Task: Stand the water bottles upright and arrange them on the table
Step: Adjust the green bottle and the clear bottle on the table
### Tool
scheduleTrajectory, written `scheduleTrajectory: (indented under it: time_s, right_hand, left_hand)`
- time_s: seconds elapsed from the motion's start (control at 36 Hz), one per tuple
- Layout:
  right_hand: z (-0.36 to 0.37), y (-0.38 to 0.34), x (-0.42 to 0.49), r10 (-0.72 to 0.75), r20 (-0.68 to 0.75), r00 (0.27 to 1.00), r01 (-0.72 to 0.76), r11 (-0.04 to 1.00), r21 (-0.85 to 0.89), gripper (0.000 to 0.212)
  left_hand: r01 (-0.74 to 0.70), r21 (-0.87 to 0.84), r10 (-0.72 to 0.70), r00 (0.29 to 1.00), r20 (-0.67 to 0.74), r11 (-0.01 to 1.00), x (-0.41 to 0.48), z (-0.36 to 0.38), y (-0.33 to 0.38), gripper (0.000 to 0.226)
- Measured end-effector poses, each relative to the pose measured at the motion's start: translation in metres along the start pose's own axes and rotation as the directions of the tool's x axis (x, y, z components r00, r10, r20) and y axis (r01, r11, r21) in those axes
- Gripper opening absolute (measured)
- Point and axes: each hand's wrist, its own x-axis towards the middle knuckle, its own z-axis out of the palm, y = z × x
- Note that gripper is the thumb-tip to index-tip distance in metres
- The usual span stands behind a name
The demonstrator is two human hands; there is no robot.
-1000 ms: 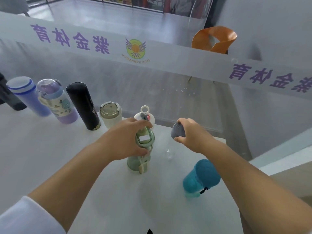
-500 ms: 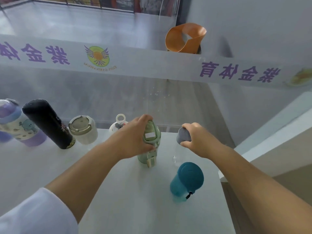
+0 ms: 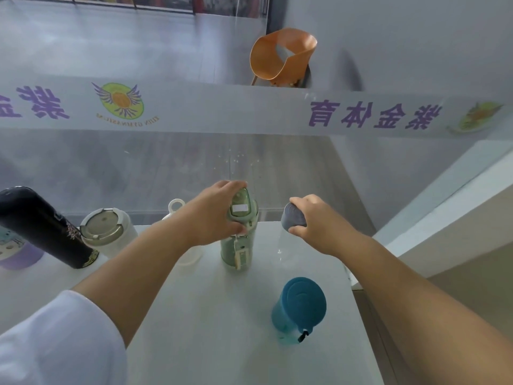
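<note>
My left hand (image 3: 213,215) grips the lid of an upright green bottle (image 3: 238,251) near the far edge of the white table (image 3: 222,329). To its right, my right hand (image 3: 313,220) holds the grey cap (image 3: 291,219) of a clear bottle whose body is barely visible below. A teal bottle (image 3: 299,307) stands upright nearer to me on the right. Behind my left forearm a white bottle with a loop lid (image 3: 177,207) is mostly hidden. Further left stand a cream cup with a metal lid (image 3: 107,232), a black flask (image 3: 44,229) and a purple bottle (image 3: 16,254) at the frame edge.
A glass wall with a white banner (image 3: 249,112) runs just behind the table's far edge. The table's right edge (image 3: 358,301) lies close beside the teal bottle. An orange chair (image 3: 280,56) stands beyond the glass.
Both hands have carried the green bottle and the grey-capped bottle toward the table's far edge, closer to the row. The view has shifted right, so the left bottles slid out of frame.
</note>
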Motion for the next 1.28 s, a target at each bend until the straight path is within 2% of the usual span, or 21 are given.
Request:
scheduleTrajectory:
  time_s: [0.39,0.72,0.94,1.06,1.14,1.28]
  right_hand:
    - [0.000,0.005,0.003,0.011,0.043,0.999,-0.011,1.000,-0.003,0.059]
    - [-0.003,0.008,-0.003,0.045,0.071,0.996,-0.044,0.999,-0.010,0.059]
    - [0.000,0.007,-0.008,0.054,0.071,0.996,-0.054,0.998,-0.011,0.068]
    - [-0.004,0.007,-0.012,0.045,0.046,0.998,-0.044,0.999,-0.015,0.073]
    - [-0.011,0.009,-0.018,0.050,0.005,0.999,-0.050,0.999,-0.002,0.074]
    - [-0.016,0.012,-0.039,-0.010,-0.165,0.986,0.008,1.000,-0.011,0.061]
  left_hand:
    - [-0.017,-0.079,0.015,1.000,-0.026,0.997,0.007,-0.001,-0.001,0.078]
    - [-0.056,0.014,0.057,0.997,-0.060,0.998,-0.001,0.004,-0.002,0.080]
    - [-0.038,0.051,0.042,0.995,-0.088,0.998,-0.004,0.008,-0.004,0.074]
    - [-0.048,0.074,0.057,0.990,-0.131,0.996,-0.013,0.005,-0.001,0.069]
    - [-0.087,0.146,0.119,0.966,-0.230,0.985,-0.024,0.004,0.000,0.057]
    - [-0.131,0.183,0.186,0.924,-0.333,0.974,-0.048,0.006,-0.005,0.041]
